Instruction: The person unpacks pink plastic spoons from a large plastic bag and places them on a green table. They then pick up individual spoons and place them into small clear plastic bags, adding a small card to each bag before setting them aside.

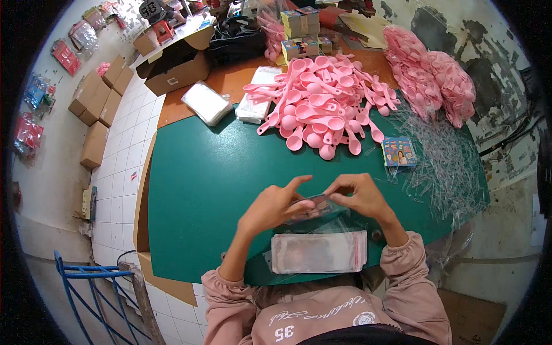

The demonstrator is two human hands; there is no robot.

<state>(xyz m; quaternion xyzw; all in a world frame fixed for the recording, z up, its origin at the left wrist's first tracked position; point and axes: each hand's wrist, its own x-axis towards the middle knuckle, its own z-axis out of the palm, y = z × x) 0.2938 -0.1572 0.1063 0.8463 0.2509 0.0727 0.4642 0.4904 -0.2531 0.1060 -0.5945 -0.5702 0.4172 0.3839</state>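
A clear plastic bag (317, 210) with something brownish and flat in it is held above the green table. My left hand (273, 206) grips the bag's left side, its thumb over the top and the index finger stretched away. At the right end, my right hand (361, 196) pinches the bag's edge between thumb and fingertips. Just below both hands lies a stack of clear bags (319, 253) with a reddish strip on its right. Beyond them rises a big heap of pink measuring spoons (322, 103).
Small printed cards (398, 152) sit right of the heap, beside loose clear plastic strips (443, 167). Two white packs (208, 103) lie behind left. Pink bundles in bags (425, 72) fill the back right. An open carton (178, 68) and banded card stacks (300, 24) stand farther back.
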